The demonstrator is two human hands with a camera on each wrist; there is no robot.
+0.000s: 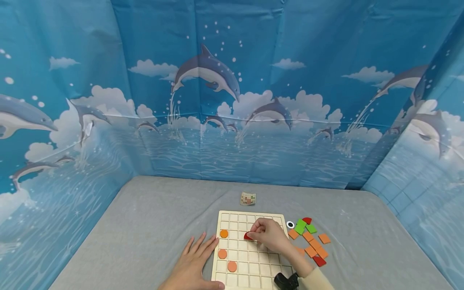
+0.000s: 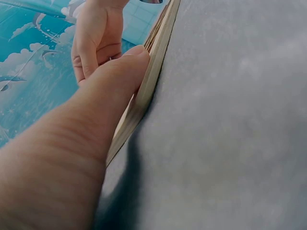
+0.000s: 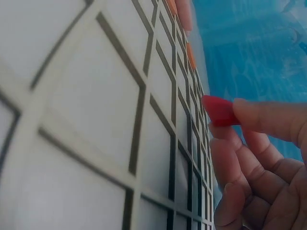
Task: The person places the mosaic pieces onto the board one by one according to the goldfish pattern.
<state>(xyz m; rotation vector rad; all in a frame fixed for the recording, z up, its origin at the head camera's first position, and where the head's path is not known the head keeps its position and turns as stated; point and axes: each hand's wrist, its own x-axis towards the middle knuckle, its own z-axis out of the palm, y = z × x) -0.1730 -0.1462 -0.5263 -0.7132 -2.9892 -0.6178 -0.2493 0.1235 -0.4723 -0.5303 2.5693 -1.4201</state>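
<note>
A light wooden grid board (image 1: 243, 256) lies on the grey-covered table. Between thumb and index finger, my right hand (image 1: 270, 237) pinches a red quarter-round tile (image 3: 219, 110) over a square in the board's upper middle. In the right wrist view the tile is at the edge of the grid, the other fingers curled below it. My left hand (image 1: 193, 264) rests along the board's left side with its fingers straight and spread. Its thumb (image 2: 129, 60) lies at the near edge of the board. Orange discs (image 1: 232, 266) sit in three squares on the left.
Loose orange tiles (image 1: 314, 244), green tiles (image 1: 300, 226) and red pieces (image 1: 319, 261) lie right of the board, beside a black-and-white eye disc (image 1: 290, 224). A small patterned card (image 1: 248, 198) is beyond the board. A dolphin-print curtain (image 1: 224, 157) surrounds the table.
</note>
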